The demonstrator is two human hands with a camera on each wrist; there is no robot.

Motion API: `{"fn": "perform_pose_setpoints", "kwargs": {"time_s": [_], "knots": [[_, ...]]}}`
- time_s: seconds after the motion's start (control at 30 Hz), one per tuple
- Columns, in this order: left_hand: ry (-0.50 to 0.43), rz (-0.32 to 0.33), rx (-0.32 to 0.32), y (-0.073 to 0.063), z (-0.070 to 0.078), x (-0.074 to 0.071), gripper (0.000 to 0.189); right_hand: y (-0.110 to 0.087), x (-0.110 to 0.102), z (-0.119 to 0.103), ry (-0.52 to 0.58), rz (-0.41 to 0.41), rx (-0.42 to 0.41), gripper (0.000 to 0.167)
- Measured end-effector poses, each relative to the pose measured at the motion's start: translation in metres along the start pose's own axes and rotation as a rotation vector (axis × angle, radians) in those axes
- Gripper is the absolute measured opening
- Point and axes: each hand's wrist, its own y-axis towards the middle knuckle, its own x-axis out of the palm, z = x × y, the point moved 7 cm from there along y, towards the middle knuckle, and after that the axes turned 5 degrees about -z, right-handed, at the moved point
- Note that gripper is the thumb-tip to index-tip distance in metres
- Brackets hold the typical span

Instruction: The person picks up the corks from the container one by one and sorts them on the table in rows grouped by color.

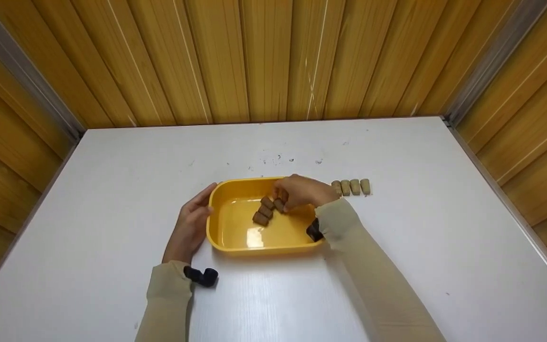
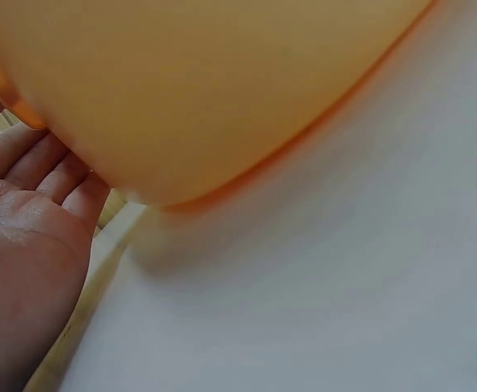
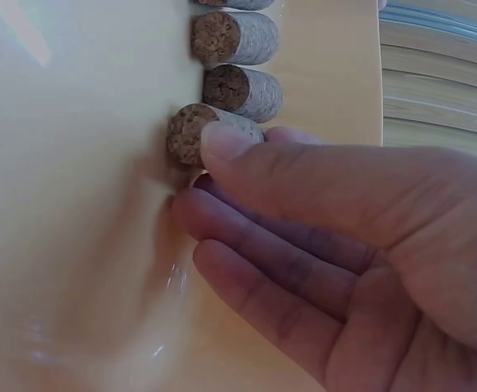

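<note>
A yellow plastic tray [image 1: 235,237] with rounded corners sits on the white table. My left hand [image 1: 193,218] grips its left end, thumb at the rim and fingers along the outside wall; in the left wrist view the palm [image 2: 26,237] faces up beside the tray's wall [image 2: 206,98]. Inside the tray, my right hand [image 1: 304,191] pinches a brown cork [image 3: 191,135] between thumb and fingers, close to the tray floor. Three more brown corks [image 1: 265,212] lie in a slanting line just left of it. Seen from the right wrist, the corks' speckled round ends show, one cork [image 3: 238,91] right beside the pinched one.
Several paler corks [image 1: 355,187] stand in a row on the table [image 1: 444,228], right of the tray and partly behind the right wrist. Yellow slatted panels [image 1: 264,61] close off the back and sides. Small dark marks dot the tabletop behind the tray.
</note>
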Motion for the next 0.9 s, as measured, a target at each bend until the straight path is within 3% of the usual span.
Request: {"fn": "perform_pose_setpoints", "kwargs": {"time_s": [0.4,0.9], "knots": [[0.004,-0.027,-0.027,0.0003,-0.0002,0.0017,0.058,0.0020,0.0033,-0.0011,-0.046,0.000,0.013,0.034],[0.023,-0.010,-0.031,0.0011,-0.0005,0.0006,0.059,-0.0019,-0.0006,-0.0047,-0.017,-0.016,-0.054,0.036]]}}
